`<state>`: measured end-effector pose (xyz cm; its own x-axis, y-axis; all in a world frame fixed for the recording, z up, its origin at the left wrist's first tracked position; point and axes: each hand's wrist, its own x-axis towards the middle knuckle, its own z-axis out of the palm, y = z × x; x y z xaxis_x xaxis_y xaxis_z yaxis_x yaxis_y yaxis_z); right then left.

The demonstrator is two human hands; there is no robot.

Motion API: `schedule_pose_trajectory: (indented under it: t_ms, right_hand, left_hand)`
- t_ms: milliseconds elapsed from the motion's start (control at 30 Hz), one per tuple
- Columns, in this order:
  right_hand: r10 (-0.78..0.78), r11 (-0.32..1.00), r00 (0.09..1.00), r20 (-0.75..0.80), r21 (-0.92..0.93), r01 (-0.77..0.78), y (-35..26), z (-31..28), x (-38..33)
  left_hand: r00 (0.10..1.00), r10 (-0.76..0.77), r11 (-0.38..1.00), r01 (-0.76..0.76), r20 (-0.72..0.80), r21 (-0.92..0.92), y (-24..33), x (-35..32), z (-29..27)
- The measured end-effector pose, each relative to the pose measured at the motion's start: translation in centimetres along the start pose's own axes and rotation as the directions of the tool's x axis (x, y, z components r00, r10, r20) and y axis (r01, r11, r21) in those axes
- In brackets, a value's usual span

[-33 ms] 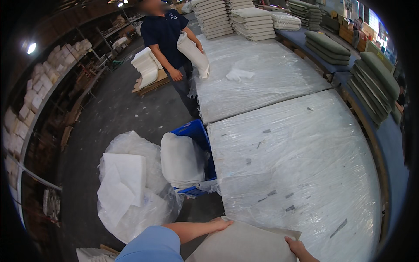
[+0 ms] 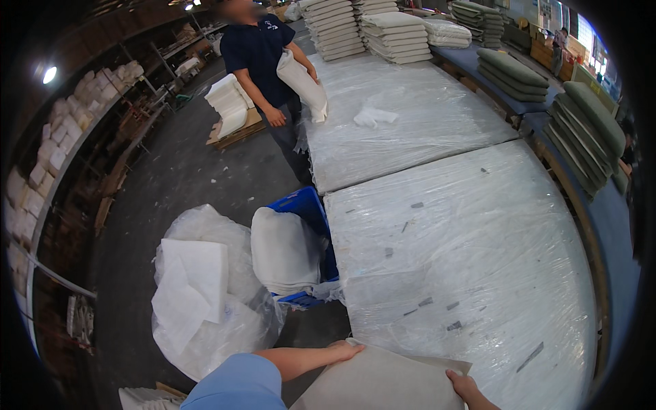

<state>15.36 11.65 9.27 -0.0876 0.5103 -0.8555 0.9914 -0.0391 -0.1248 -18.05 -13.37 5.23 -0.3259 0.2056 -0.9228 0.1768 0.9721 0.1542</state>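
Observation:
A greyish-beige sheet of felt-like cloth [image 2: 389, 383] lies at the near edge of a plastic-wrapped table and runs out of the picture at the bottom. My left hand [image 2: 345, 351] grips its far left corner, fingers closed over the edge. At the right side of the same sheet, my right hand [image 2: 463, 386] pinches the edge close to the other far corner. The sheet looks slightly raised between the two hands. Beyond it stretches the shiny film-covered tabletop [image 2: 471, 253], with several small grey scraps [image 2: 454, 326] on it.
Left of the table stand a blue crate [image 2: 301, 201] holding folded cloth [image 2: 283, 249] and a clear plastic bag [image 2: 205, 222] with white sheets. A person [image 2: 263, 65] at the far left side holds a rolled cloth [image 2: 301, 78]. Stacked pads [image 2: 393, 34] and white gloves [image 2: 374, 116] lie farther back.

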Motion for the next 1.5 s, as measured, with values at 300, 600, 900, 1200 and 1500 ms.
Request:
schedule_pose_trajectory:
  t_ms: [300, 600, 900, 1200, 1500]
  right_hand:
    - [-0.032, 0.999, 0.995, -0.094, -0.035, 0.029, 2.0, 1.5, 2.1]
    - [-0.177, 0.9, 0.975, 0.133, 0.423, 0.106, 6.3, 2.5, -2.6]
    - [-0.376, 0.684, 0.925, 0.053, 0.689, 0.239, 6.4, 5.4, -8.0]
    - [-0.425, -0.109, 0.887, -0.182, 0.983, 0.149, -2.3, 6.7, -9.5]
    - [-0.299, -0.531, 0.682, -0.667, 0.71, 0.462, -9.1, 2.4, -14.4]
  left_hand:
    - [0.986, 0.14, 0.989, -0.143, -0.089, -0.03, -0.8, -0.9, -0.2]
    - [0.92, 0.343, 0.48, 0.0, 0.188, -0.877, -6.6, -10.5, -1.0]
    - [0.779, 0.585, 0.386, -0.023, 0.225, -0.922, -2.3, -23.0, -6.9]
    - [0.326, 0.945, 0.269, -0.794, -0.008, -0.545, 13.3, -33.2, -6.7]
    - [0.085, 0.996, 0.088, -0.985, -0.026, 0.148, 15.5, -28.8, 0.7]
